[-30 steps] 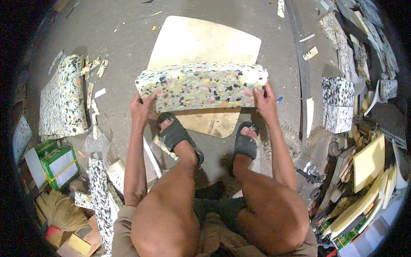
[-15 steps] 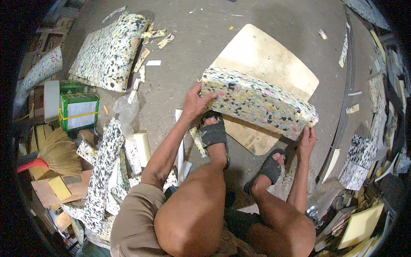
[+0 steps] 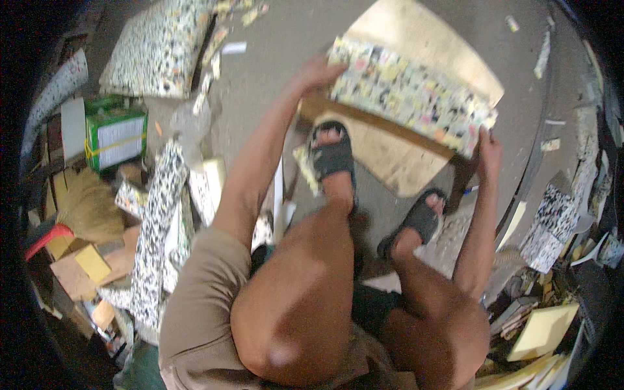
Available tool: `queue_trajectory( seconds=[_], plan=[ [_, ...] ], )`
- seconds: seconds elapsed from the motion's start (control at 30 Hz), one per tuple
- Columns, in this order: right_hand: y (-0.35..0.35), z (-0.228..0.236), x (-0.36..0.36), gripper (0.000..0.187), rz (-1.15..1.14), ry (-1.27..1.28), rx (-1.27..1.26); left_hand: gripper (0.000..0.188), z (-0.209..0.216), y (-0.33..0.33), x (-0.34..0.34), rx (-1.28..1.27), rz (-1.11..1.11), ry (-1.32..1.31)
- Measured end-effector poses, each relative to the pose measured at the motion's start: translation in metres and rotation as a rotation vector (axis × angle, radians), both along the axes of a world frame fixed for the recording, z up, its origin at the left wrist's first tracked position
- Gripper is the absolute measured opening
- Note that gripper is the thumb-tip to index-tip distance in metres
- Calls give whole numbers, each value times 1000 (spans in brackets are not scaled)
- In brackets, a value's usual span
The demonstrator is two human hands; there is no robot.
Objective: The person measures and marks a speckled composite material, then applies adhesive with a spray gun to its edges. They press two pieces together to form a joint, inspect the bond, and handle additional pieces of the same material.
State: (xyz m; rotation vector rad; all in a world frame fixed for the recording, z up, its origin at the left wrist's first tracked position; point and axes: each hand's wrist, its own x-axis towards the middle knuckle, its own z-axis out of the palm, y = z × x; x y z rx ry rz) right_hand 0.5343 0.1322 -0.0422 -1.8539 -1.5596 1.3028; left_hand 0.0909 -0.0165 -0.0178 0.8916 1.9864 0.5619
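A long block of speckled bonded foam is held by its two ends over a pale, rounded board on the floor. My left hand grips its left end, thumb on the upper face. At the near right corner my right hand is closed on the foam. A dark shadow runs beneath the block's near edge, and whether its underside touches the board I cannot tell. My sandalled feet are on the near side of the board.
Left of me are a thick speckled foam slab, a green box, a straw broom and a heap of foam offcuts. More foam scraps and a yellow foam sheet lie on the right.
Both hands have tipped the foam block, so one broad face now shows upward instead of two faces. The whole view has shifted, and the picture is more blurred.
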Motion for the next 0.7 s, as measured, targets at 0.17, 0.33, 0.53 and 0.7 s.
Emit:
queue_trajectory(
  seconds=[0.17,0.33,0.53,0.7],
  plan=[
    [13,-20,8,45,-93,125,-163,45,1,16,-16,-31,120,-8],
    [7,-19,9,45,-90,222,-202,39,0,13,-15,-100,170,-53],
    [-8,-10,-5,40,-213,446,-259,62,-37,3,-25,86,75,5],
    [-18,3,-10,49,-209,512,-150,60,-36,1,-18,38,227,-54]
  ],
)
